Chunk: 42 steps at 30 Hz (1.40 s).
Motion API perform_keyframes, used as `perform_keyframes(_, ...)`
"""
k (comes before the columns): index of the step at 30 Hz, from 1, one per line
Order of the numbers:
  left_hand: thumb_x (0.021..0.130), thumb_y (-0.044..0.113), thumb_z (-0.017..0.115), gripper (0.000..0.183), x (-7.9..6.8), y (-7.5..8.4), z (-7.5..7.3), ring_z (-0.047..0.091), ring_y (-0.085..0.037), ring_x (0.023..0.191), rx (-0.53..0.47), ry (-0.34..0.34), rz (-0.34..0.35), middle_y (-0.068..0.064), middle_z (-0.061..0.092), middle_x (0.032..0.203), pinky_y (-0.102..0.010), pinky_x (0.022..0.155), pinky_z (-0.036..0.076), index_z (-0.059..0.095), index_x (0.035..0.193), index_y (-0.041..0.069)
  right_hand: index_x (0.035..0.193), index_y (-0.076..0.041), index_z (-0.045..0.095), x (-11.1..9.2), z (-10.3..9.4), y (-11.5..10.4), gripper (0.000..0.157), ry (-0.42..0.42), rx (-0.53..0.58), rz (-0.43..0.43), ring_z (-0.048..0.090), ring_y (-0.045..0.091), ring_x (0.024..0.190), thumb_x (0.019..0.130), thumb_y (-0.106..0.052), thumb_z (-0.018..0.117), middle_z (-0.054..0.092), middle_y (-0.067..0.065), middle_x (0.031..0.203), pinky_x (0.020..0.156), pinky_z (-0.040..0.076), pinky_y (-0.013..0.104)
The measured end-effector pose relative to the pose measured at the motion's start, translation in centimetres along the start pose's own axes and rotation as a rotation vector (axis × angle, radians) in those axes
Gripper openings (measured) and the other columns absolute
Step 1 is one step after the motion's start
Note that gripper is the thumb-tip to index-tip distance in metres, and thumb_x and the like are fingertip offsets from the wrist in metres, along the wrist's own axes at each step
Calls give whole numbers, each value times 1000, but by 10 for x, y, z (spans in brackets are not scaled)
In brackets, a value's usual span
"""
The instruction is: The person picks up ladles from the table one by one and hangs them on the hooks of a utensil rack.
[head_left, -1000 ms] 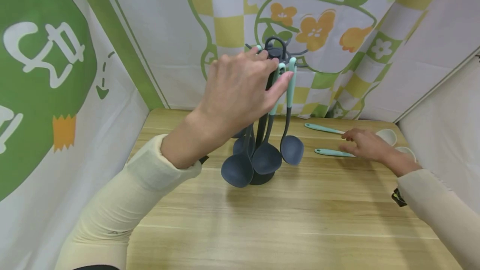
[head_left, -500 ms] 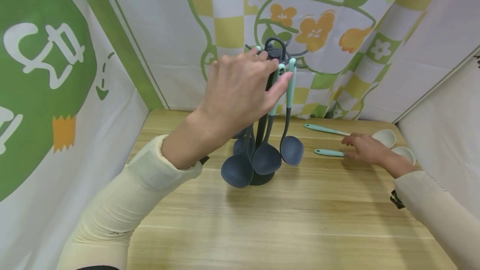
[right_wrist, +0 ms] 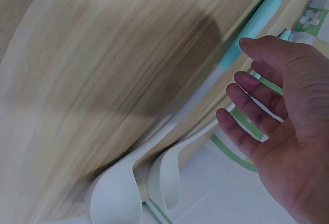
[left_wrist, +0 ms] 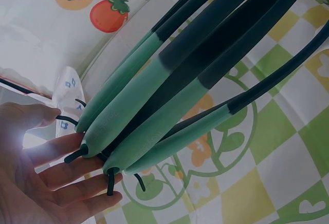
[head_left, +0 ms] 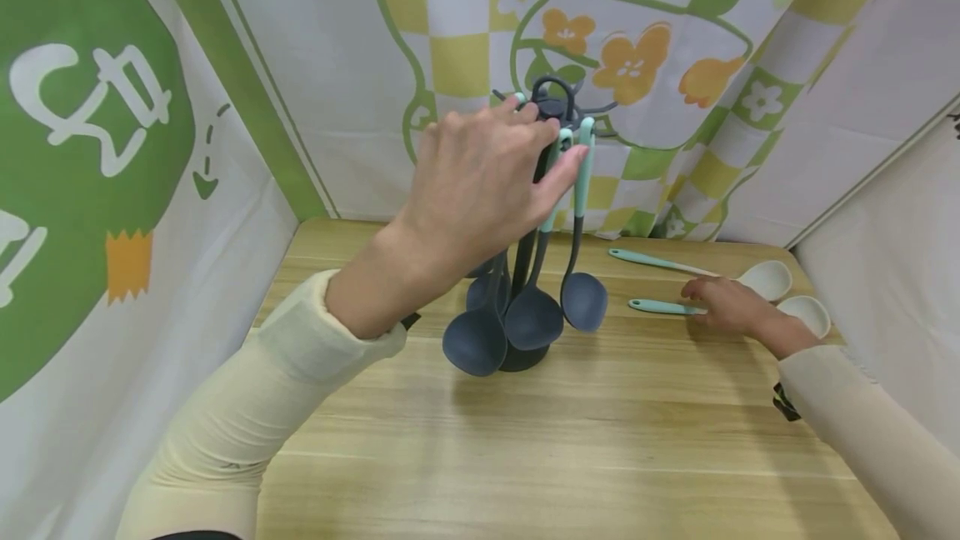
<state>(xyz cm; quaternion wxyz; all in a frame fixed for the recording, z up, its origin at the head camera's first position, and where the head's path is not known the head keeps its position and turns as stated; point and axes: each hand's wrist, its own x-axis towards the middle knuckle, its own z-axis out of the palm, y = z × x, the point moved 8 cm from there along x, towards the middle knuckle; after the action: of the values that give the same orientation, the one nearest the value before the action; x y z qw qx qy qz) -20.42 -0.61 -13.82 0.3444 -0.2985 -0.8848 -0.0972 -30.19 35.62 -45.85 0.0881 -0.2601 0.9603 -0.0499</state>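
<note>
My left hand (head_left: 483, 165) rests at the top of a dark utensil rack (head_left: 553, 107), fingers spread rather than gripping. In the left wrist view its fingertips lie among the hooks, beside the mint handles (left_wrist: 128, 111) of several hanging utensils. Dark ladles (head_left: 475, 342) hang below, partly hidden by that hand. On the right, my right hand (head_left: 731, 305) hovers over a white ladle with a mint handle (head_left: 660, 306). The right wrist view shows its fingers (right_wrist: 252, 100) loosely bent, with nothing held. A second white ladle (head_left: 767, 279) lies just behind the first.
The wooden table (head_left: 562, 448) reaches back to a patterned curtain (head_left: 457, 65). A white cloth wall (head_left: 885, 257) stands at the right, and a green and white one (head_left: 135, 148) at the left. The rack's round black base (head_left: 522, 358) sits mid-table.
My right hand has shifted slightly left and toward the nearer white ladle's handle, uncovering more of both white bowls. The left hand stays in place on the rack.
</note>
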Motion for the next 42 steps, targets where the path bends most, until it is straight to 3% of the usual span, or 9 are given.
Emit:
perform_keyframes(6,107,46,58,43,0,1,0,76,-28,79,-1,1,0,-6,78,89,-33,43,42,83,111,11,115,7,71,-1,5,1,34,15,3,-7,71,36,95,85,-3,84,72,19,106,84,59,56)
perform_keyframes(11,108,46,58,43,0,1,0,78,-29,88,3,-2,-2,-7,80,93,-33,43,43,83,111,11,110,5,72,0,7,1,28,41,7,-28,70,31,89,85,-2,84,71,14,100,81,59,52)
perform_keyframes(17,107,45,58,43,0,2,0,75,-27,80,0,8,4,-6,78,92,-33,43,42,83,111,10,107,2,74,2,13,4,22,49,-1,-51,68,27,86,88,-3,83,71,11,97,78,59,49)
perform_keyframes(24,108,45,57,44,-1,1,1,75,-27,81,4,-2,6,-7,79,94,-33,43,44,82,113,9,105,2,75,3,16,3,20,65,-30,-71,70,39,95,87,-3,83,73,16,101,86,58,57)
perform_keyframes(35,108,44,58,44,-1,1,1,75,-28,82,-3,2,9,-8,79,95,-34,44,45,82,114,8,99,-2,75,4,16,1,16,109,-58,-87,70,35,88,85,-1,84,71,11,94,81,58,55)
perform_keyframes(42,108,44,58,44,-1,1,0,76,-28,84,3,6,10,-8,79,95,-34,45,47,82,113,8,99,-3,75,6,16,2,17,95,-51,-42,70,35,88,85,2,82,71,10,93,81,58,55)
